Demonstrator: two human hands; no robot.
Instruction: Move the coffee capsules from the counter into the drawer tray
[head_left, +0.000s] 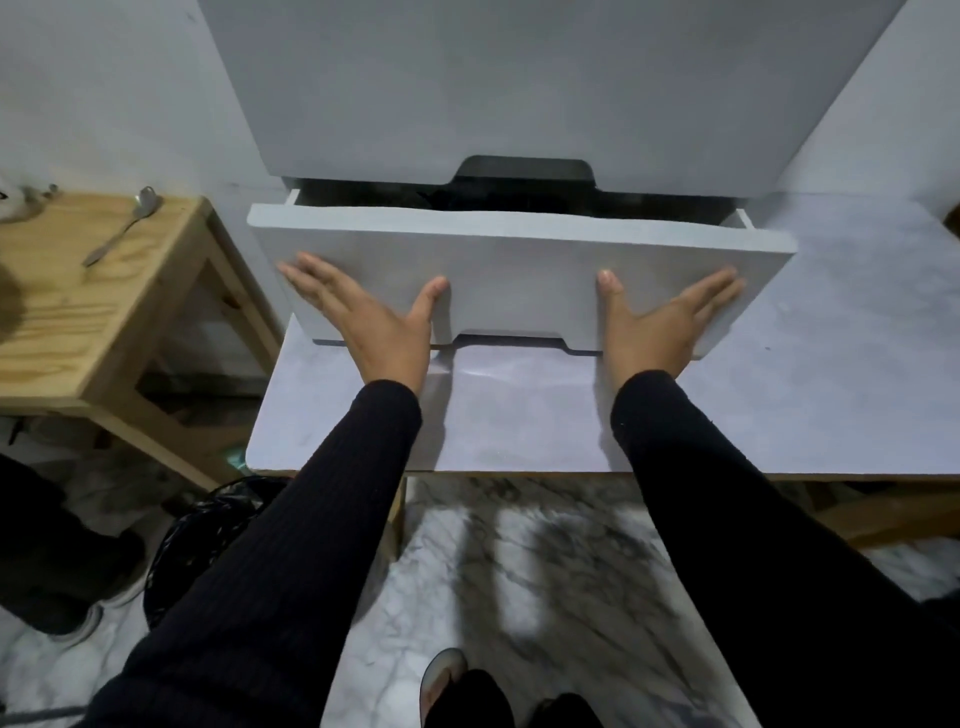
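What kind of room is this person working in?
Probably a home kitchen or utility corner. A white drawer unit sits on a pale marbled counter, a metal spoon lies on a bare pine side table, and the floor is grey-veined marble.

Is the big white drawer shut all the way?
No. The white drawer front stands slightly out, with a dark gap behind it.

L hand (363, 317) & R hand (670, 322) flat, fingers spread, palms on white drawer front (519, 270); drawer partly out of white cabinet (519, 88), dark inside. Cabinet sits on pale counter (831, 364). Wooden side table (67, 322) at left w/ spoon (122, 226).
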